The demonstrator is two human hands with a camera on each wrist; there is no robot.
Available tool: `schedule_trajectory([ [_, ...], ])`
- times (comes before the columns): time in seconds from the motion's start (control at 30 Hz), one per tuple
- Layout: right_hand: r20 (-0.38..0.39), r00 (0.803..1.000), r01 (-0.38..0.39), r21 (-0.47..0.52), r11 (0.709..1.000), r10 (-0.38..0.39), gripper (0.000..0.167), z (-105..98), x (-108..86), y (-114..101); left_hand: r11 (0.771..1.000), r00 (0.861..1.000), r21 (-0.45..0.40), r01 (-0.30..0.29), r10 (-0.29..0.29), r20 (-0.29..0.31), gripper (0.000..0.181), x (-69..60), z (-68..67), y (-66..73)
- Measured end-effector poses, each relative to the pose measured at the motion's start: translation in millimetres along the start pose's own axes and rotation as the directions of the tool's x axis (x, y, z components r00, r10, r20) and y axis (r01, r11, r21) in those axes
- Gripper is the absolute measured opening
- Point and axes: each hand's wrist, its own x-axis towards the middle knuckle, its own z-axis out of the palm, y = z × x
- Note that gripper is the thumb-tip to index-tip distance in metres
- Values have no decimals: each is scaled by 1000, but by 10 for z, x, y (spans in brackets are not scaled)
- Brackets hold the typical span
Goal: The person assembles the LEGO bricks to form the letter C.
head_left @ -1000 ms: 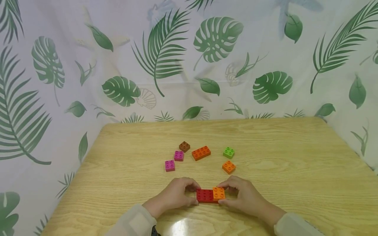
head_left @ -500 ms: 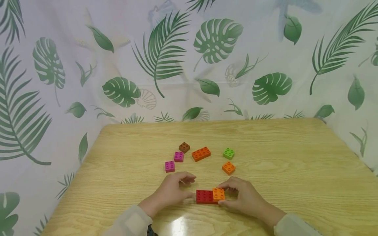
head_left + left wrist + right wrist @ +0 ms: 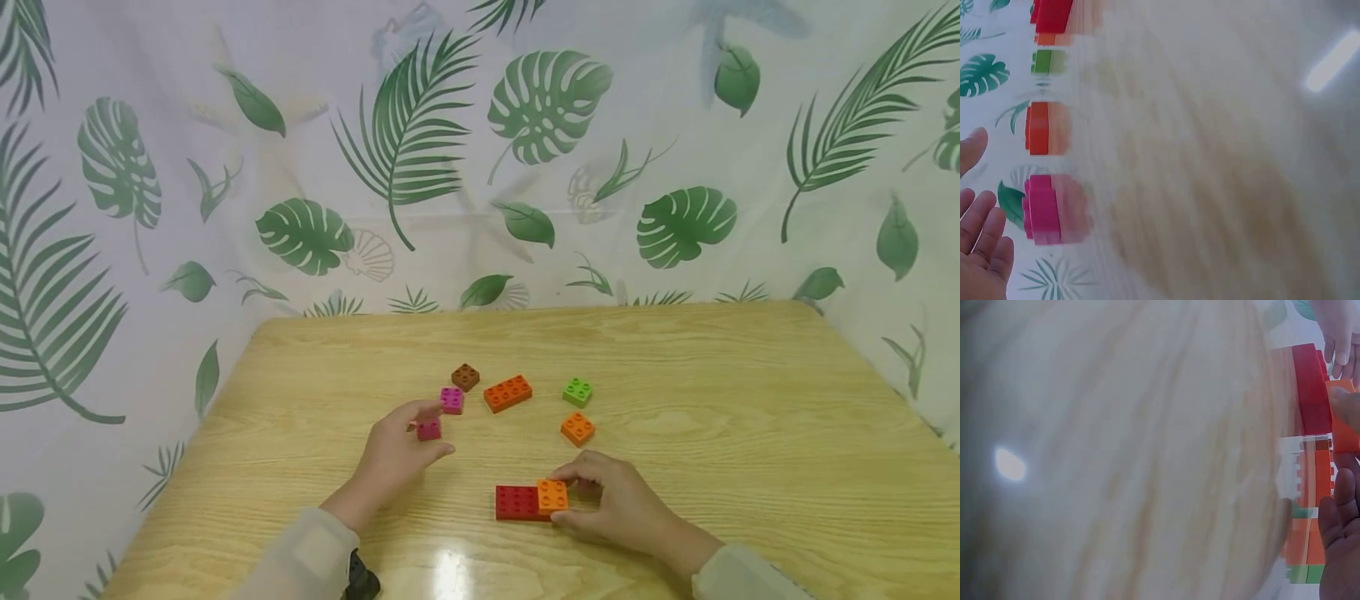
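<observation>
In the head view a red building brick [image 3: 516, 503] lies on the wooden table, with a small orange brick [image 3: 552, 496] on top of its right end. My right hand [image 3: 618, 504] pinches this orange end between thumb and fingers; the right wrist view shows the thumb against the orange brick [image 3: 1344, 434]. Farther left, my left hand [image 3: 392, 454] reaches around a pink brick [image 3: 429, 430], thumb and fingers spread apart and holding nothing. The left wrist view has that hand [image 3: 984, 244] beside pink brick [image 3: 1044, 212], with a gap between them.
Behind the hands lie a second pink brick [image 3: 452, 402], a brown brick [image 3: 465, 377], a long dark-orange brick [image 3: 507, 393], a green brick [image 3: 577, 392] and another small orange brick [image 3: 577, 428]. A leaf-print cloth [image 3: 442, 250] hangs along the table's far edge.
My left hand has let go of the red brick's left end and moved left and away from me to the near pink brick. My right hand stays on the orange brick.
</observation>
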Motion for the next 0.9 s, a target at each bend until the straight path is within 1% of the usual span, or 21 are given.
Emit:
schedule_trajectory([
  [0.13, -1, 1000, 13, 3, 1000, -13, 37, -3, -5, -5, 1000, 999, 22, 6, -5, -47, 55, 42, -64, -82],
  [0.2, -2, 1000, 12, 4, 1000, -12, 37, -3, -5, -10, 999, 998, 32, 19, -17, -63, 56, 62, -85, -133],
  [0.33, 5, 1000, 7, 3, 1000, -7, 38, -3, -2, -17, 999, 997, 13, 45, -44, -70, 59, 83, -130, -190],
  [0.5, 6, 1000, 1, 5, 1000, -1, 39, -10, 1, -24, 997, 997, 4, 71, -71, -41, 61, 105, -174, -237],
  [0.73, 5, 1000, 2, 9, 1000, -2, 37, -4, 1, -22, 991, 991, -20, 130, -129, 34, 60, 141, -196, -296],
  [0.8, 6, 1000, 1, 8, 1000, -1, 38, -6, 1, -25, 991, 990, -19, 134, -133, 49, 59, 154, -193, -311],
  [0.9, 6, 1000, 3, 6, 1000, -3, 38, -14, 2, -31, 992, 990, 2, 124, -124, 62, 57, 175, -186, -333],
])
